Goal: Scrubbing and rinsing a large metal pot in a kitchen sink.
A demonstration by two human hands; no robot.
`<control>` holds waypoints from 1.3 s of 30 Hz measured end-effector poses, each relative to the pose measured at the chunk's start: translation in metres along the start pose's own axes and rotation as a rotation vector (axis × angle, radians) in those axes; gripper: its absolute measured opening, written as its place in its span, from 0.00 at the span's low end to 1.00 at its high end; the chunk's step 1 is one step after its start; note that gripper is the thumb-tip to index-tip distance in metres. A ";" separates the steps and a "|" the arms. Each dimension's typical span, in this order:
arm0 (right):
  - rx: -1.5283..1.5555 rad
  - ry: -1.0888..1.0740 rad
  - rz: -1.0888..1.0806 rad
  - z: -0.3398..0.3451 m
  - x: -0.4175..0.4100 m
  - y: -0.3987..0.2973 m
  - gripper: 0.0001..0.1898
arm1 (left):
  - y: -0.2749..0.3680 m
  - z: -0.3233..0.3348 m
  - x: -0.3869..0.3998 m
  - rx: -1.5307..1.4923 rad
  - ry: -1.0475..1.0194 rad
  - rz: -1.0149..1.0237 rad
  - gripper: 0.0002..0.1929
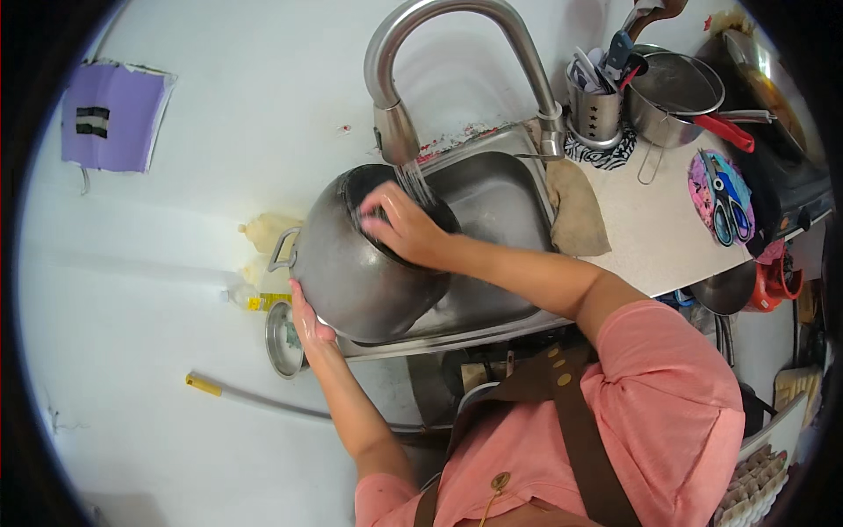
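Note:
A large round-bellied metal pot [375,290] lies tilted over the stainless steel sink [490,191], its dark mouth facing up and toward the wall. My left hand [309,319] braces the pot's outer wall, palm against it, just below the loop handle [283,250]. At the mouth, my right hand [408,227] reaches over the rim with bent fingers; they are blurred, and whether they hold anything is unclear. Water [415,181] streams from the pull-down faucet [395,132] into the pot beside that hand.
A brown cloth [576,211] lies on the sink's right edge. Beyond it stand a utensil holder [595,112] and a saucepan [678,92]; scissors [724,204] lie on a colourful pad. Left of the sink are a small metal bowl [280,342] and a bottle with yellow contents [267,302].

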State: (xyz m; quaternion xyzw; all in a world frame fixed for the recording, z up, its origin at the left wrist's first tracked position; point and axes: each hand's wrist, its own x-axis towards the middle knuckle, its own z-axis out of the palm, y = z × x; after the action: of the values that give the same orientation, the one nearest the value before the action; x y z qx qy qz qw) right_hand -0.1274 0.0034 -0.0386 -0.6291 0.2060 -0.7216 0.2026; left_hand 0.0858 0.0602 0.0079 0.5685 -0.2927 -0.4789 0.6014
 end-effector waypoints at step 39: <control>-0.204 0.078 0.247 -0.015 0.014 0.113 0.06 | -0.004 0.032 0.034 -0.070 -0.062 -0.096 0.26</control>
State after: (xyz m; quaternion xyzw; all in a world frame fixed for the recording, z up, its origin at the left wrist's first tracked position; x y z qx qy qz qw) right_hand -0.1404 -0.0983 -0.0914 -0.5878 0.3616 -0.6905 0.2166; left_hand 0.0689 0.0166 0.0030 0.5453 -0.2667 -0.5347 0.5879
